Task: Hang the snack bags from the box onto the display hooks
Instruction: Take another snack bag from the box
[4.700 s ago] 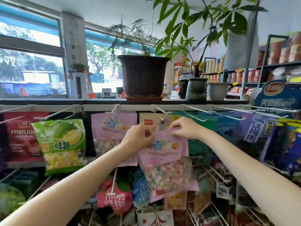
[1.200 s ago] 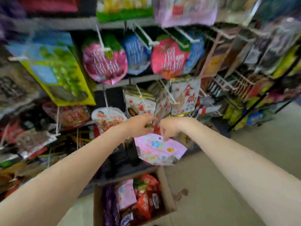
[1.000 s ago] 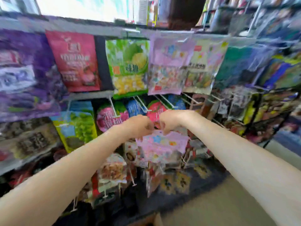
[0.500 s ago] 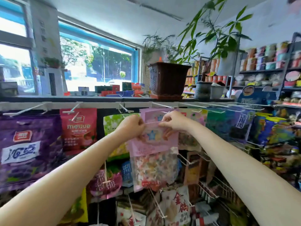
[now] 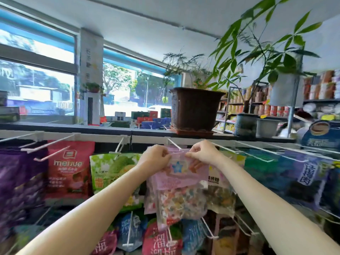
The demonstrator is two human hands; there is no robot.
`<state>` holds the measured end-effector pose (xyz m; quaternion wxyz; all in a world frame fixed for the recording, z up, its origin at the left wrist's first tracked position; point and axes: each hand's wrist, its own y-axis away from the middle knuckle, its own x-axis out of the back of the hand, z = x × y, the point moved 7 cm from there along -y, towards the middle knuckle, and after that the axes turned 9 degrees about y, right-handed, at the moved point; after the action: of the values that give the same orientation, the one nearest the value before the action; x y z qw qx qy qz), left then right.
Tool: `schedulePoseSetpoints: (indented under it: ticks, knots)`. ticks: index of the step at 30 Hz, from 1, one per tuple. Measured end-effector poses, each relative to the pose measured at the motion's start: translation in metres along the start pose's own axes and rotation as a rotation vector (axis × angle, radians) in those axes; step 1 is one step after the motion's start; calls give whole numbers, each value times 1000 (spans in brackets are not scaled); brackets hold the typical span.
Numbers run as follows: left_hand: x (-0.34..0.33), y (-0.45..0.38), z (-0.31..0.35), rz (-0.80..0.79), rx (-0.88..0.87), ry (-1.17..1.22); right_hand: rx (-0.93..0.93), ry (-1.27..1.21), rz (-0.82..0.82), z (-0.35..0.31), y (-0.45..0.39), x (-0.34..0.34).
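- Pink snack bag (image 5: 181, 178): top edge pinched by left hand (image 5: 156, 159) and right hand (image 5: 203, 153), raised to white display hook (image 5: 174, 144) on the top row.
- Step: threading the hang-hole.
- Next: likely slide bag back along the hook, then let go.

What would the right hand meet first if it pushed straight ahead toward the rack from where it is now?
Most likely the white hook just ahead of the right hand, then the pink bags already hanging behind the pink candy bag it pinches. Depth is hard to judge here.
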<state>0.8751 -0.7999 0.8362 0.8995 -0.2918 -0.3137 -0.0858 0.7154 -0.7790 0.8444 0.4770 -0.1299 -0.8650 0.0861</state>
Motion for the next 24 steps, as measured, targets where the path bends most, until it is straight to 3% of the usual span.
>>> schedulePoseSetpoints:
  ticks: [5,15,17,21,24]
  knots:
    - [-8,-11,-8,-16,40,-25,6,-33,-68,6,-12,-8]
    - [-12,-11,-13,54,14,-74,84,116,6,11,-25,-16]
    - [-4,-4,-9,180,-69,-163,114,79,129,9,-21,-12]
    - [-4,25,-11,339,-427,-195,134,-299,738,8,15,16]
    - [-31,60,-29,261,-552,-256,185,-325,792,0,41,-2]
